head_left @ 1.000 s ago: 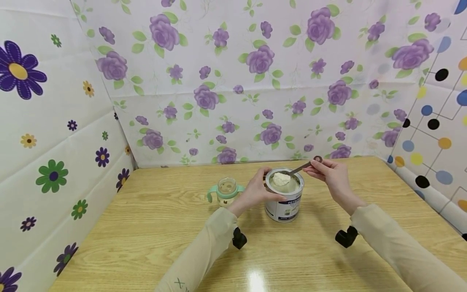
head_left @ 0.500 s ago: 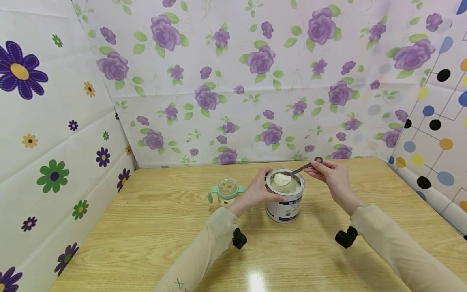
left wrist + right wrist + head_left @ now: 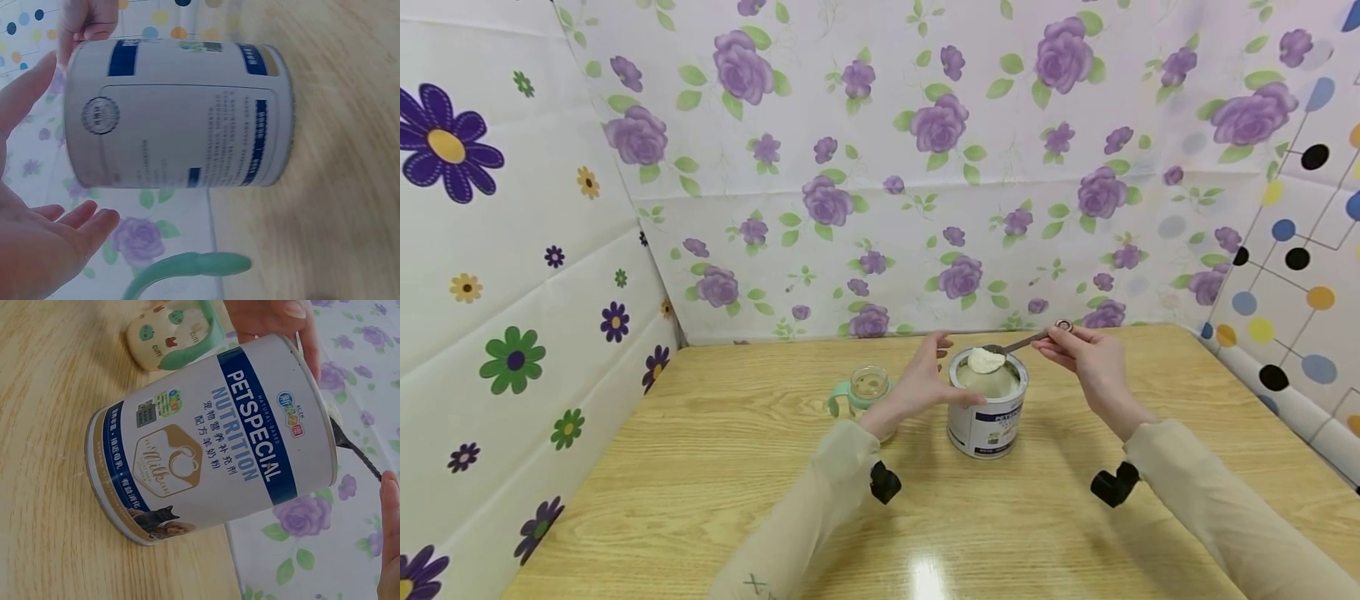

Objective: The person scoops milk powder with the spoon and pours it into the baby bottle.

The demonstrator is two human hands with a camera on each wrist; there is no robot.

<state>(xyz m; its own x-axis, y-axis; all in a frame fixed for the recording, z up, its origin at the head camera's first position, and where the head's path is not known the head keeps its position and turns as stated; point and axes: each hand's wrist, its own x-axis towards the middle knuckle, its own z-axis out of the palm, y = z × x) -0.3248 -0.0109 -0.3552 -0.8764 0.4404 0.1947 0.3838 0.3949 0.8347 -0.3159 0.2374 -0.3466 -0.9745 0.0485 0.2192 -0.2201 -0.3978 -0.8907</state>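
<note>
A white and blue milk powder tin stands lidless on the table, with pale powder inside. My right hand pinches the handle of a dark spoon at the tin's right. The bowl of the spoon carries a heap of pale powder over the tin's mouth. Fingers spread, my left hand is at the tin's left side. In the left wrist view, a gap shows between that left hand and the tin. The spoon is partly behind the tin's rim in the right wrist view.
A sippy cup with green handles and no lid stands left of the tin, partly behind my left wrist. Its printed side shows in the right wrist view. Floral sheeting borders the wooden table at the back.
My left hand has let go of the tin and drawn slightly left. The loaded spoon has risen a little and moved slightly right above the tin's mouth.
</note>
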